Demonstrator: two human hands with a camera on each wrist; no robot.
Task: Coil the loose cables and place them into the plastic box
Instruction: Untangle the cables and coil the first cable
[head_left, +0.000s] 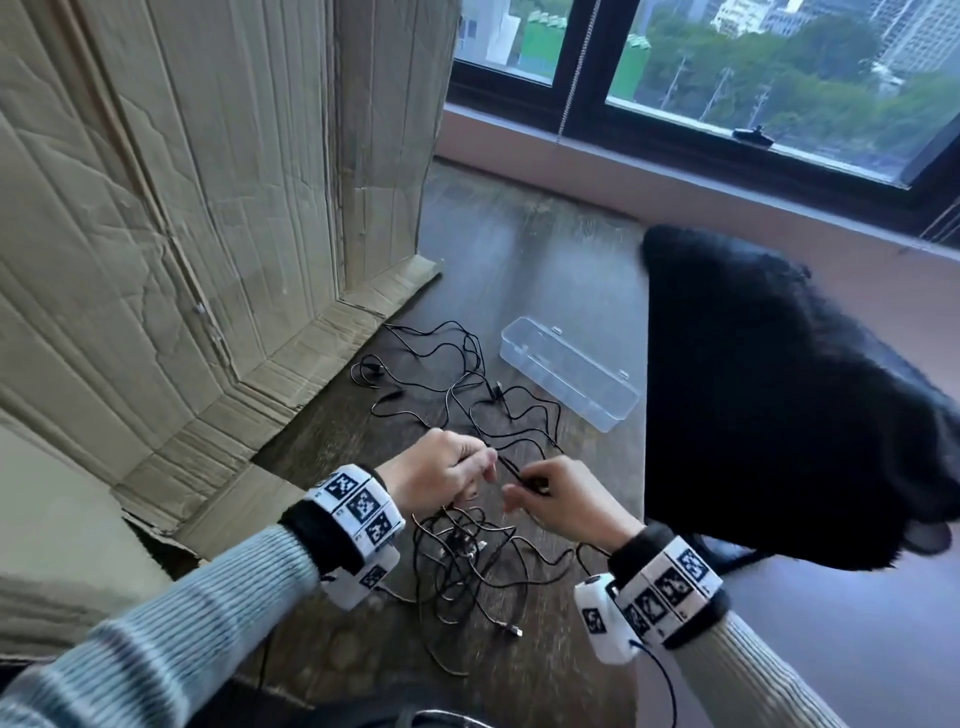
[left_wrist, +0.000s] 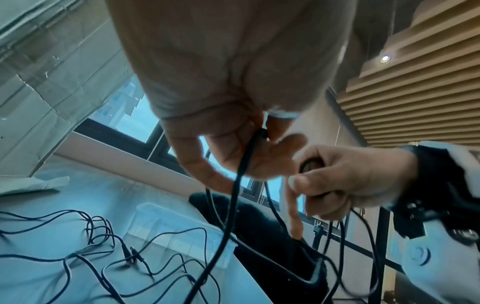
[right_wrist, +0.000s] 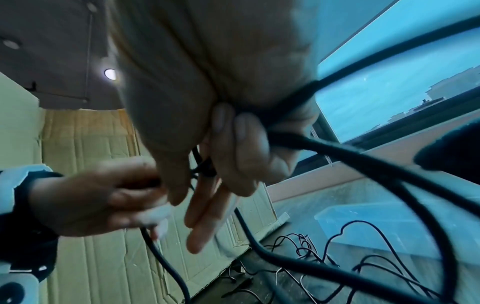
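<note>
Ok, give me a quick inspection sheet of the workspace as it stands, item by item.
Surface: dark wooden table.
Job's things: clear plastic box, open, nothing seen inside.
Clutter: black fuzzy cloth on the table's right side.
Grippers: left hand and right hand both pinch one black cable, lifted above the table.
Cables: loose cables sprawled beside the box; tangled heap under the hands.
Surroundings: flattened cardboard on the left, window behind.

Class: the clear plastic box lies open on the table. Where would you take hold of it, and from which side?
Grip the plastic box across its short near end, coming from above on the person's right: it is long, narrow and open-topped, and loose cables crowd its left side.
</note>
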